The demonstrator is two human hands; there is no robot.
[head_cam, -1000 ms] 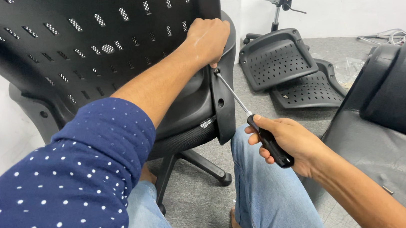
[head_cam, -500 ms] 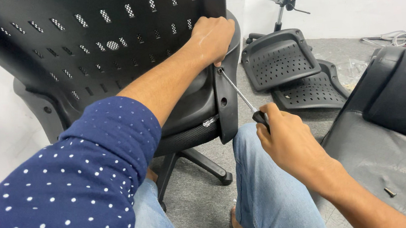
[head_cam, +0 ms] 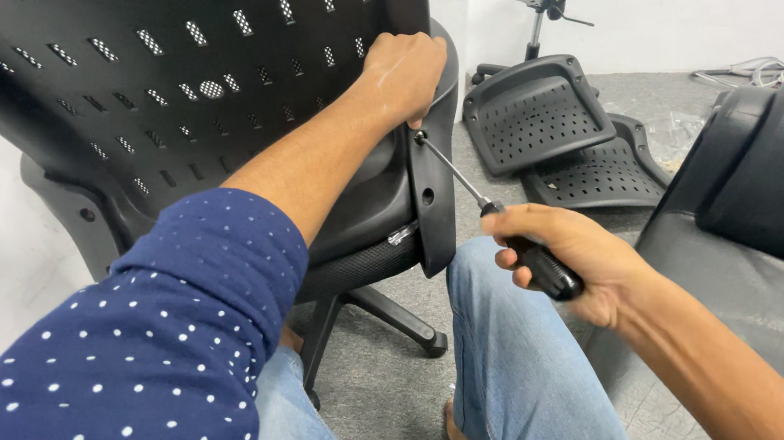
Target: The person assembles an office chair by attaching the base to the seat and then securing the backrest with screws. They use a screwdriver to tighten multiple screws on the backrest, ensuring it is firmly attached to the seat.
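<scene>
Fingers: right hand [head_cam: 579, 259] wraps screwdriver [head_cam: 509, 227]; left hand [head_cam: 406, 73] grips chair back [head_cam: 203, 85], hiding screw.

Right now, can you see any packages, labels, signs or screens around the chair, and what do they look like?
No labels, signs or screens show.
Only a crumpled clear plastic wrapper on the grey floor, beyond the two black perforated panels.
Nearer: the left hand grips the black chair back; the right hand holds a screwdriver against its bracket.
</scene>
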